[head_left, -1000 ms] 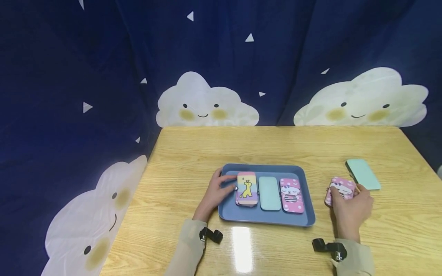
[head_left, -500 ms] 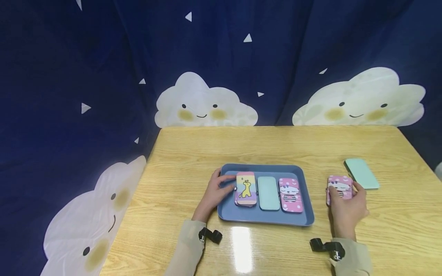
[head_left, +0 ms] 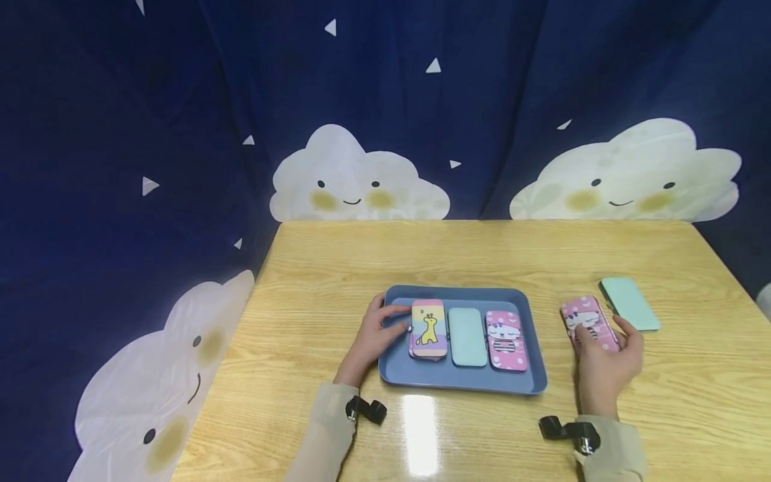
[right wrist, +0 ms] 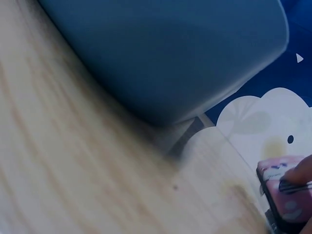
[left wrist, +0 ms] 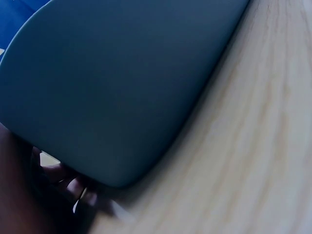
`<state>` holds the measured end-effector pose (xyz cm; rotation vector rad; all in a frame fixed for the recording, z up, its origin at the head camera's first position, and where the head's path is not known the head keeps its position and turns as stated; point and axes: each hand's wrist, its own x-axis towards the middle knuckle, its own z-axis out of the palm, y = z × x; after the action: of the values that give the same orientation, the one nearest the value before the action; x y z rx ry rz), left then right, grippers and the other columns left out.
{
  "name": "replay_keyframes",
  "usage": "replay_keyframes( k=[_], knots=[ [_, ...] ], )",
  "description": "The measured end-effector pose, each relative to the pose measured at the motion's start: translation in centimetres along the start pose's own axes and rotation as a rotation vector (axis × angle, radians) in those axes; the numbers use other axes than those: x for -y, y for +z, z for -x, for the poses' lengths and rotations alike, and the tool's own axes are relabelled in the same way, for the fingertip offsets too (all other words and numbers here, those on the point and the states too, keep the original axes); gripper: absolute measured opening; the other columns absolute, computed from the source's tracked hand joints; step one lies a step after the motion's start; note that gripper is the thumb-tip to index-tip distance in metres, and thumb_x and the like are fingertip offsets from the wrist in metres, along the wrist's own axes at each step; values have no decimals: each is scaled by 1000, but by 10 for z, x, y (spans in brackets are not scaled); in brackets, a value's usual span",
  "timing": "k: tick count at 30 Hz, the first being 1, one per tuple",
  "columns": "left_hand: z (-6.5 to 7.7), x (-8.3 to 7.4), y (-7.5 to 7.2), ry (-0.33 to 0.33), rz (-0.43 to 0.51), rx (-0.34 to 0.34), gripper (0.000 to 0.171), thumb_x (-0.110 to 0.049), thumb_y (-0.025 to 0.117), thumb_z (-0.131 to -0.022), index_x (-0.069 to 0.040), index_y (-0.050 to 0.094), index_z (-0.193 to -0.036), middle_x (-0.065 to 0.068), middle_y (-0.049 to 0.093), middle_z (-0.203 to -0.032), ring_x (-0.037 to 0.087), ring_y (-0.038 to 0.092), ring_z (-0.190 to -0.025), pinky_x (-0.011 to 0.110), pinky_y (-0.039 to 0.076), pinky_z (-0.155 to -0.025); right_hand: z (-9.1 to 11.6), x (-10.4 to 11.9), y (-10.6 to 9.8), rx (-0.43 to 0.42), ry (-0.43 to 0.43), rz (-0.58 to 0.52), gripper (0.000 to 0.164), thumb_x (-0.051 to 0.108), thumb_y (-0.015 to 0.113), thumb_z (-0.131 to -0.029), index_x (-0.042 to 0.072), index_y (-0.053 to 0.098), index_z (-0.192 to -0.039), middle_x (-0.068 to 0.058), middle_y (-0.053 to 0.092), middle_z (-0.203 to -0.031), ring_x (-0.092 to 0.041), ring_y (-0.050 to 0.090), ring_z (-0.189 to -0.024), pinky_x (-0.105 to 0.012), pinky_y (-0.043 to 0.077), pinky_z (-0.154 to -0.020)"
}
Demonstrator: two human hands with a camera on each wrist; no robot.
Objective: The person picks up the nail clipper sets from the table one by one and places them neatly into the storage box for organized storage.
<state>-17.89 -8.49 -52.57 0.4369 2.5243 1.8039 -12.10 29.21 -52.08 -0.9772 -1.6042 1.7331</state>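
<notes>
My right hand [head_left: 605, 368] grips a small pink case [head_left: 590, 323] printed with a white cat, thumb across its front and fingers along its right edge. In the right wrist view part of this pink case [right wrist: 287, 195] shows under the thumb at the lower right. My left hand [head_left: 375, 338] lies over the left end of a blue tray [head_left: 458, 380]. Its thumb and a finger stretch inside, their tips right at the left edge of a striped giraffe case [head_left: 430, 328]. That case lies on another one, mostly hidden. Beside it sit a mint case [head_left: 468, 337] and a pink cat case [head_left: 506, 340].
Another mint case [head_left: 630, 303] lies on the wooden table [head_left: 482, 254] just behind my right hand, close to the held case. A dark blue curtain [head_left: 385, 80] with cloud prints hangs behind the table's far edge.
My right hand has shifted slightly left, and the pink case in it has turned and slid up and left, showing more of its length. The left hand and tray have stayed put.
</notes>
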Motion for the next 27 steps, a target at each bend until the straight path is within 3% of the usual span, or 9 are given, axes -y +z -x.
replay_keyframes(
  k=[3,9,16,19,27],
  knots=[
    [-1,0,0,5,-28,-1,29,-6,71,-84,-4,73,-113,18,39,-149,39,36,-137,58,28,-112,-2,2,2,2,24,-183,62,-8,81,-73,13,60,-128,-2,58,-113,-10,59,-98,-12,52,-71],
    [0,1,1,48,-54,-17,28,-10,70,-84,-5,74,-111,20,42,-146,42,38,-134,61,30,-109,-3,4,5,27,32,-473,59,-17,77,-73,-1,57,-126,-14,55,-129,-20,58,-118,-21,53,-85],
    [-1,0,1,-33,-39,0,28,-8,72,-84,-8,74,-112,15,39,-151,37,34,-139,56,27,-113,-4,4,4,17,110,-645,60,-21,78,-69,-4,58,-122,-17,57,-126,-24,62,-113,-31,57,-79],
    [-2,0,1,-35,-45,0,28,-7,72,-84,-8,74,-112,15,38,-151,37,34,-139,56,26,-114,-7,4,5,4,146,-696,55,-21,79,-67,-5,62,-117,-17,61,-122,-24,65,-110,-31,56,-81],
    [-2,0,0,-16,-34,-5,27,-6,73,-83,-6,75,-110,15,40,-149,36,35,-138,55,27,-113,-11,6,4,-11,225,-1047,48,-22,66,-81,-9,55,-126,-18,60,-127,-26,60,-120,-31,54,-91]
  ],
)
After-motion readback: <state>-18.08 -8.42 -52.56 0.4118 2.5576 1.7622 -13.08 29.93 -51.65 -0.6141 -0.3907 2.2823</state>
